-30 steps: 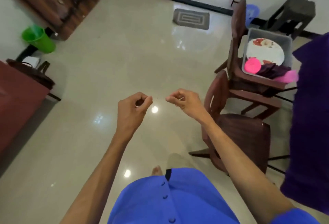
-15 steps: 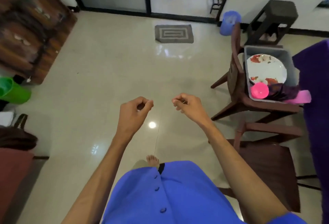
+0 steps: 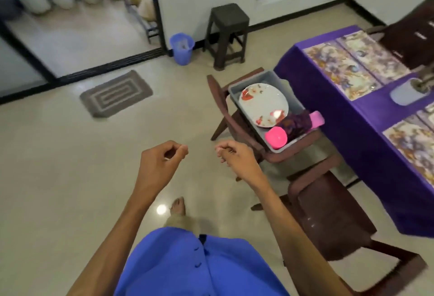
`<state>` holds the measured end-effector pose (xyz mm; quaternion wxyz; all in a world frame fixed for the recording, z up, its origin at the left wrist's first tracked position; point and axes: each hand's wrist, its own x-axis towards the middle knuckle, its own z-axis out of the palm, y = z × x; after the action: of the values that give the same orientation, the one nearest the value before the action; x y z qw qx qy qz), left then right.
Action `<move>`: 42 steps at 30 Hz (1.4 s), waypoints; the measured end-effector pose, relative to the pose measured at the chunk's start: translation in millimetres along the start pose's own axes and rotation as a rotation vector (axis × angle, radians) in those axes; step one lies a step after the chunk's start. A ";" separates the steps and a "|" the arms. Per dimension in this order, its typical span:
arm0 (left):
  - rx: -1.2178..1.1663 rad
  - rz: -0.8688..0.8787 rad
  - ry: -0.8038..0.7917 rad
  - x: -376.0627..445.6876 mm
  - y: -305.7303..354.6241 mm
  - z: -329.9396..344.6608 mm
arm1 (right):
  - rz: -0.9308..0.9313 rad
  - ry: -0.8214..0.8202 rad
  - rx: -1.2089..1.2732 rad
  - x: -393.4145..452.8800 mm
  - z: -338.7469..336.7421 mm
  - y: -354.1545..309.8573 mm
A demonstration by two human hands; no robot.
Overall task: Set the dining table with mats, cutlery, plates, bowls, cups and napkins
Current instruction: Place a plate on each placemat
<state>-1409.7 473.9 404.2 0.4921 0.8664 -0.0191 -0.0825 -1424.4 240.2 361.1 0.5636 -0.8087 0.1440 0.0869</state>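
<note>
Though blurred, table [image 3: 324,84] cut off — hands [image 3: 162,161] curled, empty.

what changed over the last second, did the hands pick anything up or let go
Nothing was picked up or let go. The view swung right: the purple-clothed table with its mats came into sight, and the grey tub holding the plate and pink cup now sits nearer the middle of the picture. The left hand and right hand stayed raised, fingers curled, holding nothing visible.
</note>
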 end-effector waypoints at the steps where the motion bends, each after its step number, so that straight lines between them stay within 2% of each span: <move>1: 0.014 0.028 -0.040 31.3 6.8 -3.8 | 0.013 0.053 0.028 13.2 -5.2 -7.6; 8: 0.091 0.278 -0.268 209.1 56.6 -4.1 | 0.111 0.334 0.132 85.8 -35.7 -22.8; 15: 0.136 0.358 -0.453 347.5 73.8 47.2 | 0.258 0.537 0.318 180.9 -52.7 -18.9; 24: 0.232 0.351 -0.711 503.4 110.0 102.0 | 0.411 0.637 0.489 309.2 -78.9 -14.9; 28: 0.318 0.398 -0.859 560.6 119.4 148.4 | 0.476 0.782 0.583 343.2 -87.3 -9.9; 34: 0.443 0.466 -1.132 636.1 123.2 244.1 | 0.686 0.936 0.681 395.6 -90.7 37.4; 39: 0.502 0.437 -1.407 692.3 105.6 329.7 | 0.987 1.236 0.616 430.7 -112.9 133.4; 42: 0.541 0.422 -1.559 724.8 98.5 359.0 | 1.150 1.274 0.653 447.0 -123.1 172.9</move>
<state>-748.7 35.4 218.2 0.1195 0.6278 -0.5328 -0.5547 -1062.6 8.7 115.4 0.4480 -0.3080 0.8252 -0.1532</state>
